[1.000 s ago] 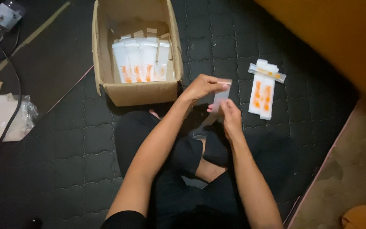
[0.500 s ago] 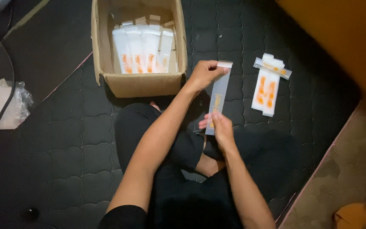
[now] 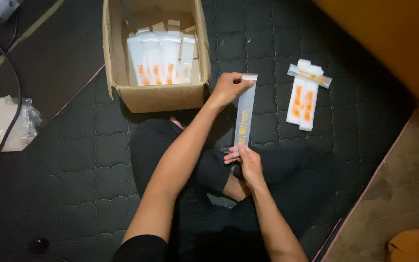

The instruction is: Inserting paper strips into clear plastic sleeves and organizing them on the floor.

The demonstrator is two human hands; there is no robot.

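- Nearest, the person sits cross-legged in dark clothes on a dark quilted mattress, both forearms reaching forward over the lap.
- Just above the knees, the right hand pinches the bottom end of a long narrow clear sleeve with orange print near its lower end; thumb and fingers are closed on it.
- Further up, the left hand grips the sleeve's top edge by its white strip, so the sleeve hangs stretched upright between the two hands, above the mattress and not touching it.
- By my judgement, the step in hand is straightening or flattening one sleeve; the next move calls for steady tension and a release at one end only.
- Right of the sleeve, well apart from it, a small stack of packets with orange markings lies toward the right edge of the mattress.
- Beyond the left hand, an open cardboard box holds a row of similar packets, standing on end.
- Farthest left, off the mattress, lie a crumpled plastic bag and a black cable.
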